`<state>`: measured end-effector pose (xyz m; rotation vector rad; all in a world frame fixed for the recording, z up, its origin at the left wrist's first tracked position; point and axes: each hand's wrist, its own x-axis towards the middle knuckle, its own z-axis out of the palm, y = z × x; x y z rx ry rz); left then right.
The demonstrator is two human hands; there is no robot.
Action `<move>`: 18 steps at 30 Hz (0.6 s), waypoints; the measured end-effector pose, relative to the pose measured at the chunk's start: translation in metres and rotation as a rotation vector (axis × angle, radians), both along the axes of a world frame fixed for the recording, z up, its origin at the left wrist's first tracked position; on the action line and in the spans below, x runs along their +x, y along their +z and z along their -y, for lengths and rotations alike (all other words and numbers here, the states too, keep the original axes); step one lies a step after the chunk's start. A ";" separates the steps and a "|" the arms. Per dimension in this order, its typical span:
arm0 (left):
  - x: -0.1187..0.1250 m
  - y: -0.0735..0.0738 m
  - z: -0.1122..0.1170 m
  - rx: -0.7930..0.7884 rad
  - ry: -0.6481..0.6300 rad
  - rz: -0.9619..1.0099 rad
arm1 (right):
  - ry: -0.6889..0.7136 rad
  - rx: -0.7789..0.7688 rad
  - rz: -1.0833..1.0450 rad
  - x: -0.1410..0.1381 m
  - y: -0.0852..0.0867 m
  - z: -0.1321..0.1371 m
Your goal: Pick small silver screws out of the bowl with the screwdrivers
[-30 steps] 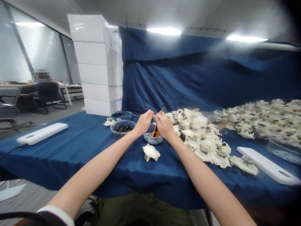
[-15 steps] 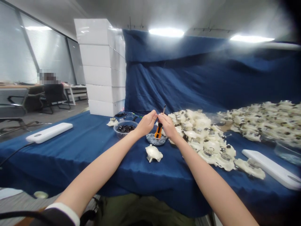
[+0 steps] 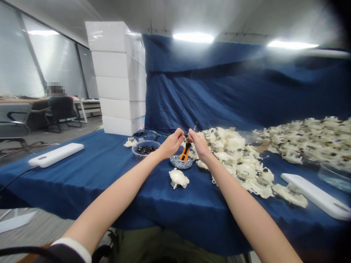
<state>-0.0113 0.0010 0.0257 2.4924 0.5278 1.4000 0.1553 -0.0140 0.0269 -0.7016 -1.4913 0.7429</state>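
Note:
My right hand [image 3: 200, 144] is closed around a screwdriver with an orange and black handle [image 3: 184, 153], the shaft pointing up past my fingers. Right beside it, my left hand [image 3: 172, 143] is pinched, its fingertips close to the right ones; whatever lies between them is too small to make out. Below the hands sits a bowl of small silvery screws [image 3: 178, 164]. Nearer to me, a cream-coloured plastic part [image 3: 178, 178] lies on the blue cloth. A clear bowl of small black pieces [image 3: 147, 150] stands left of the screws, behind my left wrist.
Cream parts lie heaped at right [image 3: 241, 160], with another heap [image 3: 315, 138] farther back. A white oblong device lies on each side, left [image 3: 56, 155] and right [image 3: 315, 195]. Stacked white boxes [image 3: 113, 87] rise at the back left. A person [image 3: 55, 89] sits far off.
My right hand has shifted slightly right, and the screwdriver's upper end now leans more to the right. The left hand stays nearly in place, a small gap opening between the hands.

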 end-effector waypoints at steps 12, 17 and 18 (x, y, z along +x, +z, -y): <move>0.004 0.000 -0.004 -0.048 0.005 0.120 | -0.042 0.041 0.054 0.001 -0.002 -0.004; 0.004 0.003 -0.001 0.022 0.024 0.134 | -0.028 0.102 0.120 0.000 -0.002 -0.002; 0.004 0.004 -0.001 0.049 0.032 0.138 | -0.029 0.104 0.124 0.000 -0.002 -0.002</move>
